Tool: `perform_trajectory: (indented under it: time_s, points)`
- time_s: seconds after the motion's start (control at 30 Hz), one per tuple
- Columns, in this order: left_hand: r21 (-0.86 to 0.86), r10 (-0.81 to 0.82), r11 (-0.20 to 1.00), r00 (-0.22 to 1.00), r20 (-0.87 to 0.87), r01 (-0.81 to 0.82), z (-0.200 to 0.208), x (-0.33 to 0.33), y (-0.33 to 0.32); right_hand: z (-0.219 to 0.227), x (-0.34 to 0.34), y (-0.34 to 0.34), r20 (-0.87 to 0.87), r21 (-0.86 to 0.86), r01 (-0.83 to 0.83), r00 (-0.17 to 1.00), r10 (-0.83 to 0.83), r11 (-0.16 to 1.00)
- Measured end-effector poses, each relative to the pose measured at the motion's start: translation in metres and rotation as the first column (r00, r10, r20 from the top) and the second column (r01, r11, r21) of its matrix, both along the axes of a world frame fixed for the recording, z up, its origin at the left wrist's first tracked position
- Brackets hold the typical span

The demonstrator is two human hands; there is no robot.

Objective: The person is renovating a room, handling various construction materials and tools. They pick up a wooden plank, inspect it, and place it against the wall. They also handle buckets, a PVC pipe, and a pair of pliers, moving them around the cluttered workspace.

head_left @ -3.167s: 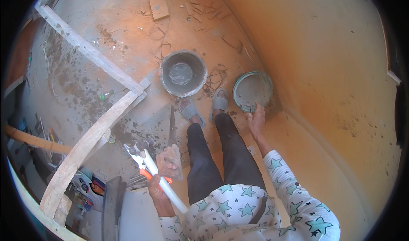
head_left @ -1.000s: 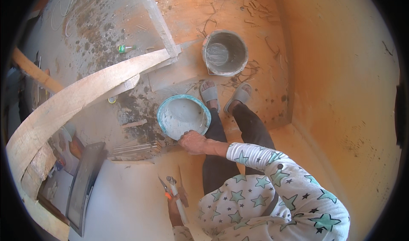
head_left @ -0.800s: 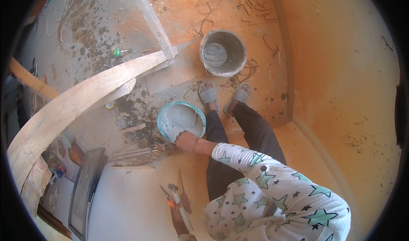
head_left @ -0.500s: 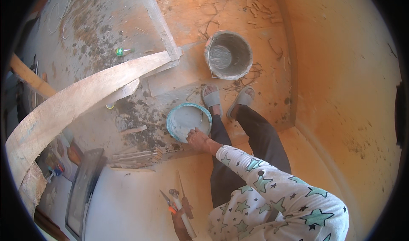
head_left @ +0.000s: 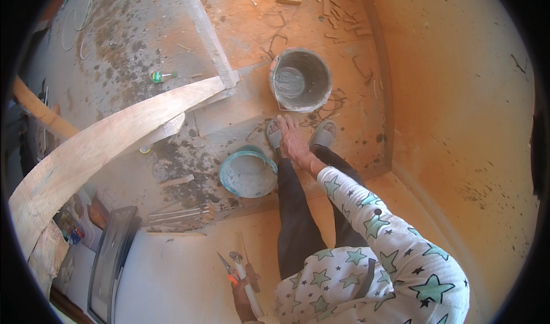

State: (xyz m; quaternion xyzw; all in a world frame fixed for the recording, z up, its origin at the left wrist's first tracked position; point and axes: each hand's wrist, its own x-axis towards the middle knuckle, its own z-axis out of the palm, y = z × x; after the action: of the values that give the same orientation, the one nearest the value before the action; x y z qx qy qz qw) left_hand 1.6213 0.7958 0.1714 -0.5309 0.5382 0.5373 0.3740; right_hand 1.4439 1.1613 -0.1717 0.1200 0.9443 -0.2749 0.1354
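My right hand (head_left: 295, 143) is stretched out over my sandalled feet, fingers extended and nothing in it. It lies just short of the grey bucket (head_left: 318, 89), which stands on the floor with its wire handle down at the near-left side. A teal bucket (head_left: 222, 179) with pale grey contents stands left of my legs, apart from the hand. At the lower edge, my left hand (head_left: 245, 292) is closed round a bundle of tools: a pale-handled, hammer-like tool (head_left: 250, 295), an orange-gripped tool (head_left: 232, 279) with a pointed metal end, and a thin pointed piece.
A curved wooden beam (head_left: 120, 123) sweeps across the left, meeting a straight board (head_left: 206, 32). Thin wood strips (head_left: 177, 214) and a dark-framed panel (head_left: 112, 267) lie lower left. A green-labelled bottle (head_left: 162, 76) and wood scraps (head_left: 338, 15) are scattered about. An orange-tan wall (head_left: 458, 112) rises at the right.
My right hand has left the teal bucket's rim and moved up and right toward the grey bucket, its fingers straightening. My left hand keeps its tools in nearly the same place.
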Motion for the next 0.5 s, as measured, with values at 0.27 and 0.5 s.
perform_trajectory:
  time_s: [0.27,0.5]
  points:
    - [0.010,0.043,0.999,0.997,-0.064,-0.043,-0.005,0.011,-0.010,-0.020,-0.052,0.023,0.174,-0.168,0.016,0.985,0.013,0.986]
    - [0.075,0.092,0.994,0.989,-0.112,-0.084,-0.012,0.015,-0.010,-0.024,-0.053,0.037,0.158,-0.164,-0.018,0.986,0.044,0.986]
